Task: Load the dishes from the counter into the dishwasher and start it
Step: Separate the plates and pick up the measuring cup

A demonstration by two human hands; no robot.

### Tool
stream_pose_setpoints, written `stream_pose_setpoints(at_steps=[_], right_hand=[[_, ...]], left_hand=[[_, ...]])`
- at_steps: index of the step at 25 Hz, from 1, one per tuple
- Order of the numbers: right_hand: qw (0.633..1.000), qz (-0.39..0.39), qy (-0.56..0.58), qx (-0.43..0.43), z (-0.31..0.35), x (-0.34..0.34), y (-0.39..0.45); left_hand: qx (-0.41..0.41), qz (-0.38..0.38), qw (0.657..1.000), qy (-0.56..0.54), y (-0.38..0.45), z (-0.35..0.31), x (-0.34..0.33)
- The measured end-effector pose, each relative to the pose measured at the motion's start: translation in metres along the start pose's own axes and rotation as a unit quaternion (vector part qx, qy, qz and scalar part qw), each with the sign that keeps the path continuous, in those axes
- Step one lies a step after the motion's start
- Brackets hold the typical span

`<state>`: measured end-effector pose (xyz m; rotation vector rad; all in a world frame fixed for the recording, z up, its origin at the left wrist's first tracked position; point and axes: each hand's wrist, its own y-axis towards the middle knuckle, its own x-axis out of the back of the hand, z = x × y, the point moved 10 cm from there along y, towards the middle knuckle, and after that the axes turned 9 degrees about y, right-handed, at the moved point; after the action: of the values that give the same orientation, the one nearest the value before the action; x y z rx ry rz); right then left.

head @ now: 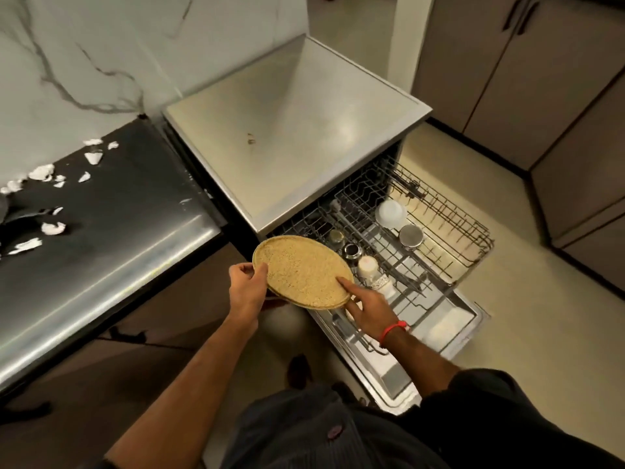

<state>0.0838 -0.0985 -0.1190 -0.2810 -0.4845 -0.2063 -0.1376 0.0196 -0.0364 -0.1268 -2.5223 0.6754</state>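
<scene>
In the head view, the left hand (pixel 248 286) pinches the plate (pixel 303 271) at its left rim, and the right hand (pixel 366 308) has its grip clamped on the right rim. The plate hangs tilted over the near left corner of the rack (pixel 439 231), beside the dishwasher (pixel 291 143). A bowl (pixel 390 213) and cups (pixel 411 235) sit in the rack.

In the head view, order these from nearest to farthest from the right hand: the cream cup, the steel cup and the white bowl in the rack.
From the right hand:
1. Cream cup, just beyond the fingers, at the rack's near edge.
2. Steel cup, farther back and right, mid rack.
3. White bowl, behind the steel cup, deepest in the rack.
</scene>
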Motion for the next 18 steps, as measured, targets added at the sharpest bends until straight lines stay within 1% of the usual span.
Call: stream_pose_setpoints(at_steps=[2,4,7,9,11,14,16,18], right_hand=[[0.999,-0.005,0.025,0.023,0.020,-0.003,0.012],[0.997,0.012,0.044,0.059,0.046,-0.011,0.021],[0.985,0.071,0.049,0.146,0.103,-0.045,0.022],[0.972,0.115,0.071,0.191,0.142,-0.081,0.015],[0.953,0.183,0.112,0.215,0.185,-0.136,-0.001],[0.921,0.280,0.163,0.217,0.247,-0.218,-0.037],[0.900,0.342,0.171,0.208,0.287,-0.272,-0.072],[0.866,0.425,0.147,0.218,0.322,-0.319,-0.112]], left_hand=[[0.010,-0.014,0.999,-0.037,-0.001,0.012,0.023],[0.025,-0.036,0.996,-0.079,-0.010,0.030,0.053],[0.061,-0.092,0.982,-0.155,-0.033,0.079,0.109],[0.087,-0.150,0.966,-0.192,-0.056,0.122,0.149],[0.110,-0.235,0.934,-0.247,-0.096,0.172,0.198],[0.112,-0.341,0.868,-0.342,-0.160,0.227,0.261],[0.096,-0.399,0.819,-0.402,-0.200,0.259,0.304],[0.067,-0.443,0.772,-0.452,-0.226,0.282,0.344]])
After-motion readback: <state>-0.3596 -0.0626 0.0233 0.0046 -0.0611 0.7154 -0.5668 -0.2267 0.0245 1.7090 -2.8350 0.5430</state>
